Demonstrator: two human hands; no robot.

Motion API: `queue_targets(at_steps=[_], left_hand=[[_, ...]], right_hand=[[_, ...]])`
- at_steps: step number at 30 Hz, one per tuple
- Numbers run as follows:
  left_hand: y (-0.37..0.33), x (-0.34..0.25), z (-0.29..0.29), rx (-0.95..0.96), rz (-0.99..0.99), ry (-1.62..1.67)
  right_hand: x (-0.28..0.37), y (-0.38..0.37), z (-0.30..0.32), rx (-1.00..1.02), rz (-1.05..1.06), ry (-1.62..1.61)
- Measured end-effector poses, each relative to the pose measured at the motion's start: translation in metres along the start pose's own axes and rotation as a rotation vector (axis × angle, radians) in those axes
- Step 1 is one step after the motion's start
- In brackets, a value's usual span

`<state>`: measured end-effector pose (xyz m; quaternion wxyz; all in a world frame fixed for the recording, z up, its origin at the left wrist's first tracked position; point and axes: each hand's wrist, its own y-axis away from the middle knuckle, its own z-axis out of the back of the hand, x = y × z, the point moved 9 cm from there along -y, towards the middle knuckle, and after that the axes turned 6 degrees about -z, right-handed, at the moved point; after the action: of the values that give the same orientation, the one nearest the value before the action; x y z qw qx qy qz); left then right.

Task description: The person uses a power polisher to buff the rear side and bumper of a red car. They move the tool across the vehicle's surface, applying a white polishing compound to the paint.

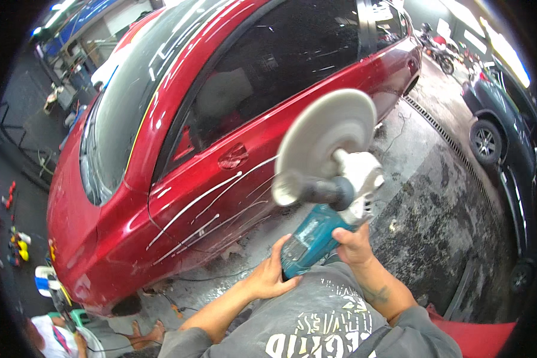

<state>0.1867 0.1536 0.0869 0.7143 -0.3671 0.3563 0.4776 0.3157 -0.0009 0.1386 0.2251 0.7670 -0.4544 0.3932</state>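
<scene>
Both of my hands hold a teal power polisher (311, 237) up in front of my chest. My left hand (271, 275) grips the rear of its body, fingers along one side and thumb underneath. Nearer the silver gear head, my right hand (355, 243) is closed around the other side. A large round white pad (325, 134) faces away from the head and looks streaked, as if turning. The black side handle (325, 192) sticks out with no hand on it. Beyond the pad is a red car (113, 238), with white streaks of compound (191, 212) across its front door.
A dark car (507, 119) stands at the right, past a floor drain grate (453, 146). Cords lie on the wet, stained floor (435, 238). Another person (56, 334) is at the lower left by the red car's front. Motorbikes (440, 56) stand far back.
</scene>
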Motion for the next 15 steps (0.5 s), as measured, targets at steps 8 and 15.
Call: queue_targets(at_steps=[8, 15], left_hand=[[0.0, -0.06, 0.0, -0.133, -0.025, -0.059], [0.131, 0.063, -0.041, -0.322, 0.648, -0.137]], right_hand=[[0.101, 0.062, 0.081, -0.149, 0.332, 0.138], [0.288, 0.18, 0.188, -0.503, 0.873, 0.404]])
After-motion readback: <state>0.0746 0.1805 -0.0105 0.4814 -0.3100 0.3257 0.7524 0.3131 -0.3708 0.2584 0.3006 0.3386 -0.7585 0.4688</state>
